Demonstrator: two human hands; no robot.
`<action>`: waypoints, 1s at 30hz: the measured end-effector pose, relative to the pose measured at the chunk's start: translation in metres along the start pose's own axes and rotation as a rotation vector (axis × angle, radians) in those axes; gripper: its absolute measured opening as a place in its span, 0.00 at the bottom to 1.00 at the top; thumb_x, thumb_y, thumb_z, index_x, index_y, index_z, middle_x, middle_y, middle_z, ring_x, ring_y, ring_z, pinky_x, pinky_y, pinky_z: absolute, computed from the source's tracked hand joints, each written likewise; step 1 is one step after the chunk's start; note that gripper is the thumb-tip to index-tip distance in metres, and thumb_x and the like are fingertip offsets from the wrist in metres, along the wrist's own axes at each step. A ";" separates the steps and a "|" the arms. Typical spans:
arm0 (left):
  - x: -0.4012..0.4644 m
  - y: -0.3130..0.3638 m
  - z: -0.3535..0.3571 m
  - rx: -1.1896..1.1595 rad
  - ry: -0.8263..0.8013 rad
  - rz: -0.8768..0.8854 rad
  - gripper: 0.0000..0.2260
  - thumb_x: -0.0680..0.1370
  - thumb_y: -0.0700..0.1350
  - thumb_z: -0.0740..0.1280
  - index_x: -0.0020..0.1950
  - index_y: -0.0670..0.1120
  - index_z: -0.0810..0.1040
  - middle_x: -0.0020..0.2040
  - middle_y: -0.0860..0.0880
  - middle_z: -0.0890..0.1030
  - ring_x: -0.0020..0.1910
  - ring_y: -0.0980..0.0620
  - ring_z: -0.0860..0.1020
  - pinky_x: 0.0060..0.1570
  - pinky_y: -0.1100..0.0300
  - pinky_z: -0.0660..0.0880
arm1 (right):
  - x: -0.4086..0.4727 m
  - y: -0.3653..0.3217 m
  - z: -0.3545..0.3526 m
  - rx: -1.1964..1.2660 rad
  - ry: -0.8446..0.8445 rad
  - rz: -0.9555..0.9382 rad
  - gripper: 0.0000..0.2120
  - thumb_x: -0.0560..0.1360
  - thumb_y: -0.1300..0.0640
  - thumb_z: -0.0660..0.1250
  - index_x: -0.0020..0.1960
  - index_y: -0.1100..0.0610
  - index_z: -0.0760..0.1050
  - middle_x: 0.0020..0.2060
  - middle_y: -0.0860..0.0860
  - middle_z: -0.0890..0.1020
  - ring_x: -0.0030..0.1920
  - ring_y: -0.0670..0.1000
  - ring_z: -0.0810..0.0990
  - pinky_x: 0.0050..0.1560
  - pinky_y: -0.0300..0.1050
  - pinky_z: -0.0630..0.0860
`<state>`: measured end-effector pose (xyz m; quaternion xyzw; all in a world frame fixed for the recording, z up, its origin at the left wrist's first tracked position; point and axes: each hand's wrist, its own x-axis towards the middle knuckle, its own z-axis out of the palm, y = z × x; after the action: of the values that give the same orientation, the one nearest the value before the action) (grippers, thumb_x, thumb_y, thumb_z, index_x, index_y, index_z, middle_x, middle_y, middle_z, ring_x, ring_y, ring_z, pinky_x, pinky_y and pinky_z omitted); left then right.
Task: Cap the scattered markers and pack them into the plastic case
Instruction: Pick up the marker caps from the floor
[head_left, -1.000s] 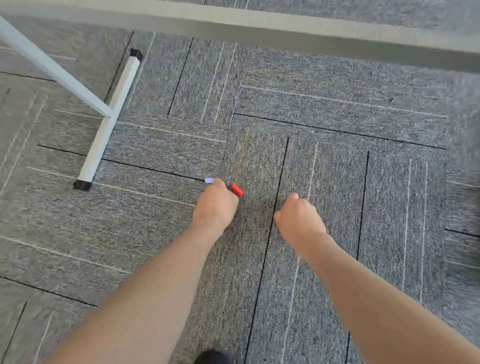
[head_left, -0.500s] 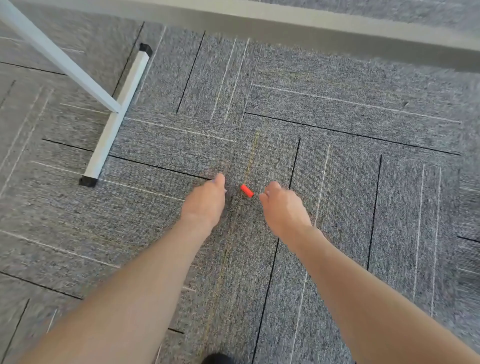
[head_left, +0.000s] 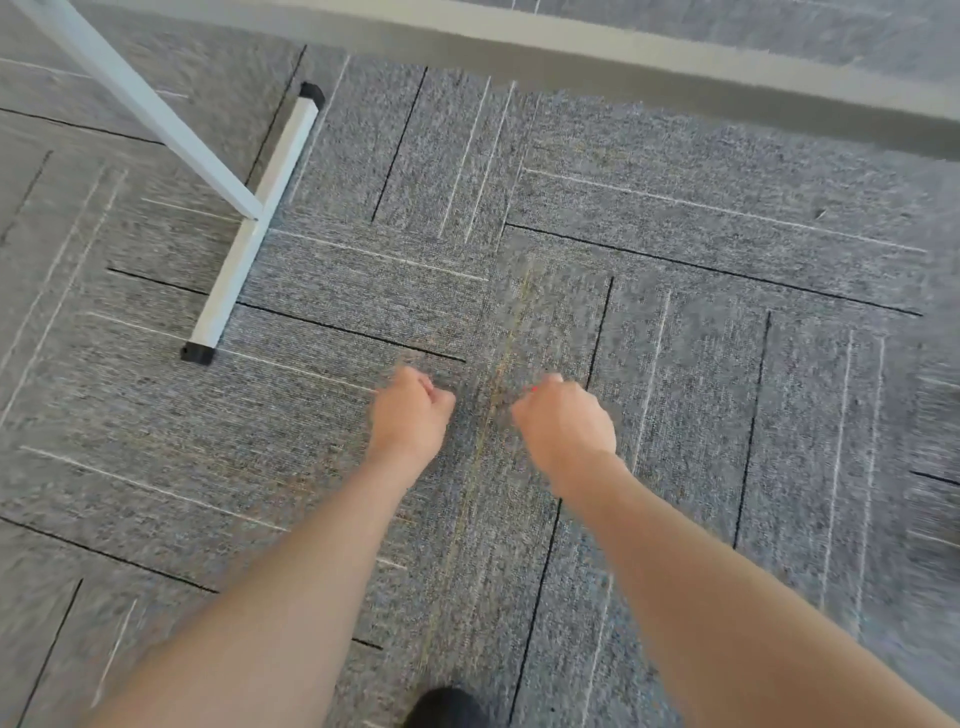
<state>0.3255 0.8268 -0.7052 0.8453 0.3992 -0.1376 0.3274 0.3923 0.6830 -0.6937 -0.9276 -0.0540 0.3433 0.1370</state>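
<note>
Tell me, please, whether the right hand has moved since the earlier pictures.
Yes: the right hand has moved left, toward the yellowish carpet line, and nearly reaches it.

Grey striped carpet, white frame, bare arms

The carpet (head_left: 675, 322) is mottled grey tile, crossed by thin black and white lines running in alternating directions, with 1 faint yellowish streak up the middle. The table leg (head_left: 244, 249) is white with black end caps. A speck of red (head_left: 533, 388) shows at the right hand (head_left: 566, 426).
</note>
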 end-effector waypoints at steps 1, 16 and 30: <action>-0.011 0.004 0.002 -0.077 0.029 -0.024 0.04 0.81 0.42 0.64 0.48 0.44 0.71 0.35 0.49 0.76 0.28 0.54 0.71 0.25 0.63 0.66 | -0.006 0.006 -0.010 0.041 0.009 0.028 0.13 0.80 0.61 0.56 0.61 0.64 0.71 0.43 0.57 0.81 0.39 0.58 0.80 0.38 0.50 0.79; -0.268 0.246 -0.151 -0.454 -0.023 0.419 0.05 0.80 0.43 0.62 0.52 0.49 0.77 0.35 0.49 0.79 0.34 0.47 0.77 0.34 0.53 0.71 | -0.268 0.039 -0.326 0.140 0.338 0.129 0.13 0.76 0.54 0.62 0.35 0.57 0.70 0.33 0.51 0.74 0.36 0.54 0.74 0.37 0.43 0.71; -0.544 0.424 -0.300 -0.727 -0.049 0.745 0.08 0.64 0.53 0.62 0.36 0.49 0.71 0.31 0.50 0.76 0.31 0.46 0.74 0.36 0.50 0.74 | -0.616 0.104 -0.501 0.207 0.835 0.062 0.13 0.80 0.53 0.57 0.47 0.59 0.76 0.42 0.55 0.78 0.50 0.58 0.80 0.42 0.43 0.70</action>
<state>0.2910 0.5098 -0.0237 0.7583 0.0857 0.1160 0.6358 0.2520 0.3547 0.0232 -0.9695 0.0688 -0.0542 0.2289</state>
